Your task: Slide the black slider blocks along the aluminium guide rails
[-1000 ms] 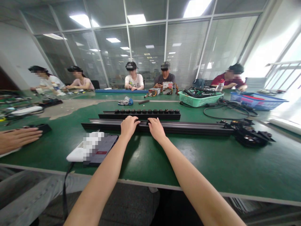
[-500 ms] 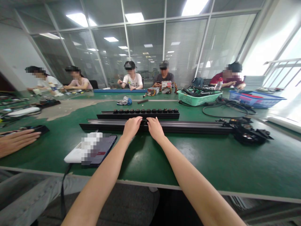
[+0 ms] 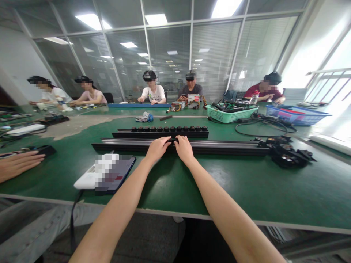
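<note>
Both hands have slid a little rightward along the long black rail (image 3: 225,147) since the earlier frame, and now sit closer together near its middle.

At far left a co-worker's hand (image 3: 19,165) lies flat on the green counter (image 3: 246,190). Next comes a phone on a white pad (image 3: 105,175), near the rail's left end.

On the rail itself, the left hand (image 3: 157,148) rests with fingers (image 3: 167,140) curled loosely over the top edge, and the right hand (image 3: 184,148) sits just beside it, fingers bent over the same edge; whether either truly grips cannot be told.

That rail is a slim, dark, grooved bar lying flat across the counter, ending at right in a bundle of black cabling (image 3: 290,157). Just behind it lies a shorter black strip with a row of knobs (image 3: 161,131).
</note>
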A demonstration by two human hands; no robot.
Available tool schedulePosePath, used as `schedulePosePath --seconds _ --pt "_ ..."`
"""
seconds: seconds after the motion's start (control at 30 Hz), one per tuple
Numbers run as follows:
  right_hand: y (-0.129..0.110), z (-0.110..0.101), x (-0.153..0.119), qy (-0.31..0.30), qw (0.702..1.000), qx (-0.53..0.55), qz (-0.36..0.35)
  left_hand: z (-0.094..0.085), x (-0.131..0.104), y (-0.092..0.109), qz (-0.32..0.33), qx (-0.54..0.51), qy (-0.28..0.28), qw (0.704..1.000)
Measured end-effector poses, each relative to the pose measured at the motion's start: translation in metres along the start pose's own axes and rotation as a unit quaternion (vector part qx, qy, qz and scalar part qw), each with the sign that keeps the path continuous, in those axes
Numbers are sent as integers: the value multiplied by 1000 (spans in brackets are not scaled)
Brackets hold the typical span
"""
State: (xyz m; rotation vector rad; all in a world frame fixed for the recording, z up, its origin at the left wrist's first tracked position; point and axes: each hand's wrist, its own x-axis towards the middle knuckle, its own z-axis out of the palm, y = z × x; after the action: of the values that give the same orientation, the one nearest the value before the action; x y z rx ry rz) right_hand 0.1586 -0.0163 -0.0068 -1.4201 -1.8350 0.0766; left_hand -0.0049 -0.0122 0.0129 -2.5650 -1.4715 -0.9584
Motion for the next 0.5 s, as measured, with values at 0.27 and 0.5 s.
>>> schedulePosePath --seconds 0.27,0.5 --pt "5 -11 1 -25 999 9 20 1 -2 2 -13 10 11 1000" --pt "8 -7 2 -2 1000 -26 -3 3 -2 1 -11 2 15 1000"
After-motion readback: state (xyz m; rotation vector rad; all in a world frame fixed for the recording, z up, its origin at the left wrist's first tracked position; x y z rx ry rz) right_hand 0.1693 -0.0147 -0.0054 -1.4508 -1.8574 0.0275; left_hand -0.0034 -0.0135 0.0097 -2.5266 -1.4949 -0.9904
